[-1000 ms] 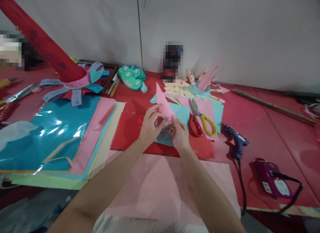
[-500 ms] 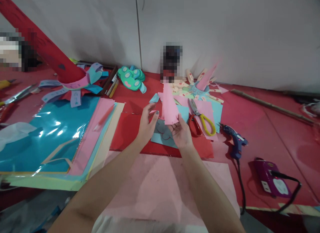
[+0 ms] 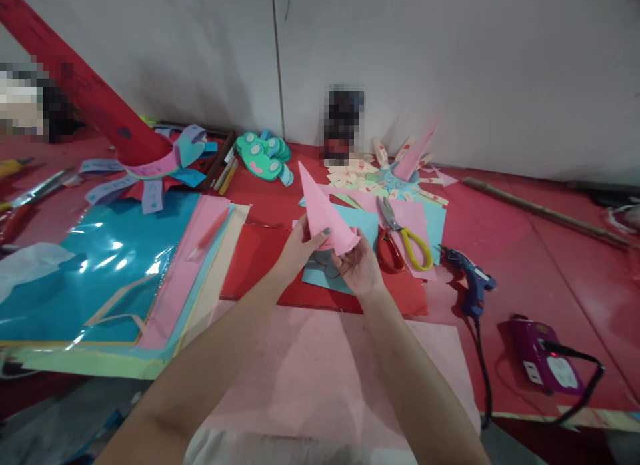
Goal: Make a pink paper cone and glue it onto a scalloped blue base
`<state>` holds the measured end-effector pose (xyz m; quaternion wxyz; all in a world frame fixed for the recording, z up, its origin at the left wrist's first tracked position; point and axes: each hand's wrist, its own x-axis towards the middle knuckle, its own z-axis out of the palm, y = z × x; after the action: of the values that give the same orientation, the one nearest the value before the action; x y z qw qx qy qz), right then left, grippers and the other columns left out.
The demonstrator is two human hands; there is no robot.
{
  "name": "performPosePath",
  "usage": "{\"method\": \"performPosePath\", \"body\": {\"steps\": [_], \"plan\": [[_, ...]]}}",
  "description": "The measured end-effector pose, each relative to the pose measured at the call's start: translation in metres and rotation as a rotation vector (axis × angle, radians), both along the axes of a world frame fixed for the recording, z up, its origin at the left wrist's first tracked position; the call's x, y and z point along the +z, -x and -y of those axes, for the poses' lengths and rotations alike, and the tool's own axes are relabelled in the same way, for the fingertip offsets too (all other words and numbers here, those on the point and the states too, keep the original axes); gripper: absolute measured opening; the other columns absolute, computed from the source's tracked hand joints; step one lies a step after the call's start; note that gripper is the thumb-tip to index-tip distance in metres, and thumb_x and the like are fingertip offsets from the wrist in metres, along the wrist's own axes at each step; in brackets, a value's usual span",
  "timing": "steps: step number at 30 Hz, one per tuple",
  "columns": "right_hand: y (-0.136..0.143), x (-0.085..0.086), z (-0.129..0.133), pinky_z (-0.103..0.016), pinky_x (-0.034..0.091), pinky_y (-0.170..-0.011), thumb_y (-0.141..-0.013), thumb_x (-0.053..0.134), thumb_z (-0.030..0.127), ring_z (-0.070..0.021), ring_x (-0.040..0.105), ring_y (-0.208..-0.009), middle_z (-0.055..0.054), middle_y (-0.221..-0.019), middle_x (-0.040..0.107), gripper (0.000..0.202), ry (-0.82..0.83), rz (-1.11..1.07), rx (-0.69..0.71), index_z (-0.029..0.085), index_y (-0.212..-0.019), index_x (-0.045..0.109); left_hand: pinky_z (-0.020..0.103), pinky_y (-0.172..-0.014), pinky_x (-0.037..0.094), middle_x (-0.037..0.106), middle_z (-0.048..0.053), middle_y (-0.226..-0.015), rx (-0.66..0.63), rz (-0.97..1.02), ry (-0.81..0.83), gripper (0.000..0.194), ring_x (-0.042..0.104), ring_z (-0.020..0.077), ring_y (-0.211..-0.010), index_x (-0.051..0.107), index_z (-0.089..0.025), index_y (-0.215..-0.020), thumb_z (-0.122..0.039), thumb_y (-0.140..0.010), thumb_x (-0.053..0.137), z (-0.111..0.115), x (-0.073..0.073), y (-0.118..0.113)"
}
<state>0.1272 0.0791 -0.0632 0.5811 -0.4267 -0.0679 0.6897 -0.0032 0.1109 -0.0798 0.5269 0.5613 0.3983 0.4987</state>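
A pink paper cone (image 3: 325,215) is held between my two hands, tilted with its tip up and to the left. My left hand (image 3: 301,246) grips its left side, thumb pressed on the paper. My right hand (image 3: 361,266) holds the wide lower rim, fingers curled beneath it. Below the hands lies a light blue sheet (image 3: 320,280) with a curvy drawn outline, on red sheets (image 3: 260,262). Just right of my right hand rest scissors (image 3: 413,248) with one yellow and one red handle.
A glue gun (image 3: 473,278) and a purple power socket box (image 3: 543,355) lie on the right, joined by a cord. Stacked coloured sheets (image 3: 125,265) fill the left. Paper crafts stand behind, including a green frog shape (image 3: 263,155) and a pink cone on a blue ring (image 3: 407,170).
The cone has swung from nearly upright to leaning left. My left hand, apart from the cone before, has closed on its side. My right hand has kept hold of the rim.
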Motion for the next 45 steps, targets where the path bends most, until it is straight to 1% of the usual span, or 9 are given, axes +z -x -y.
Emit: {"method": "performPosePath", "body": {"steps": [2,10,16,19,23,29,34,40,45], "plan": [[-0.001,0.001,0.001,-0.024,0.058,-0.052,-0.076,0.066,0.051,-0.0135,0.068,-0.059,0.001,-0.069,0.072,0.031,-0.037,0.016,0.025,0.021,-0.077,0.062,0.043,-0.094,0.052,0.063,0.013,-0.122,0.050,-0.010,0.009,0.057,0.060,0.0274,-0.114,0.053,-0.021,-0.117,-0.056,-0.075,0.067,0.000,-0.001,0.000],[0.001,0.002,0.004,-0.027,0.058,-0.058,-0.069,0.065,0.064,-0.0164,0.070,-0.072,-0.002,-0.080,0.074,0.044,-0.173,0.050,0.081,0.022,-0.080,0.066,0.042,-0.096,0.051,0.063,0.013,-0.120,0.134,-0.019,0.021,0.056,0.061,0.0268,-0.111,0.052,-0.020,-0.114,-0.053,-0.073,0.070,0.000,0.000,0.000],[0.008,0.001,0.009,-0.025,0.056,-0.057,-0.060,0.079,0.050,-0.0170,0.070,-0.077,0.001,-0.088,0.073,0.035,-0.357,0.263,0.151,0.024,-0.083,0.070,0.038,-0.090,0.054,0.064,0.011,-0.119,0.168,0.075,0.090,0.046,0.062,0.0254,-0.112,0.052,-0.021,-0.112,-0.050,-0.079,0.064,-0.001,0.002,0.005],[0.011,0.000,0.011,-0.024,0.053,-0.050,-0.065,0.075,0.047,-0.0156,0.068,-0.065,0.002,-0.078,0.071,0.026,-0.340,0.400,0.119,0.023,-0.074,0.069,0.038,-0.090,0.054,0.066,0.011,-0.114,0.209,0.042,0.091,0.044,0.063,0.0248,-0.108,0.052,-0.020,-0.109,-0.048,-0.078,0.066,-0.001,0.006,0.005],[0.011,-0.001,0.012,-0.023,0.049,-0.044,-0.070,0.071,0.047,-0.0135,0.062,-0.052,0.003,-0.064,0.068,0.026,-0.296,0.500,0.091,0.022,-0.067,0.064,0.039,-0.086,0.054,0.066,0.010,-0.110,0.255,-0.016,0.020,0.048,0.064,0.0249,-0.102,0.051,-0.019,-0.107,-0.046,-0.072,0.071,0.001,0.010,0.002],[0.009,-0.006,0.011,-0.021,0.044,-0.039,-0.069,0.071,0.046,-0.0106,0.055,-0.044,0.005,-0.052,0.061,0.030,-0.237,0.581,0.063,0.021,-0.060,0.058,0.033,-0.076,0.054,0.066,0.006,-0.098,0.290,-0.189,-0.099,0.042,0.065,0.0211,-0.089,0.053,-0.019,-0.106,-0.042,-0.074,0.069,0.006,0.012,0.001],[0.012,-0.006,0.010,-0.019,0.040,-0.034,-0.067,0.072,0.044,-0.0097,0.052,-0.042,0.007,-0.050,0.057,0.028,-0.222,0.613,0.011,0.021,-0.060,0.056,0.035,-0.082,0.052,0.065,0.007,-0.104,0.314,-0.308,-0.183,0.039,0.063,0.0223,-0.096,0.054,-0.020,-0.109,-0.036,-0.076,0.068,0.010,0.012,0.003],[0.013,-0.004,0.011,-0.019,0.039,-0.034,-0.065,0.072,0.045,-0.0094,0.053,-0.042,0.007,-0.049,0.055,0.031,-0.204,0.620,-0.004,0.021,-0.059,0.053,0.036,-0.084,0.051,0.064,0.008,-0.107,0.293,-0.333,-0.234,0.040,0.062,0.0235,-0.100,0.052,-0.021,-0.111,-0.038,-0.078,0.067,0.010,0.009,0.002],[0.011,-0.005,0.009,-0.019,0.038,-0.035,-0.064,0.072,0.045,-0.0089,0.051,-0.039,0.008,-0.047,0.054,0.030,-0.178,0.611,-0.020,0.022,-0.059,0.054,0.039,-0.093,0.048,0.059,0.012,-0.123,0.146,-0.312,-0.264,0.064,0.056,0.0275,-0.116,0.047,-0.023,-0.124,-0.047,-0.071,0.073,0.010,0.009,0.002]]}}
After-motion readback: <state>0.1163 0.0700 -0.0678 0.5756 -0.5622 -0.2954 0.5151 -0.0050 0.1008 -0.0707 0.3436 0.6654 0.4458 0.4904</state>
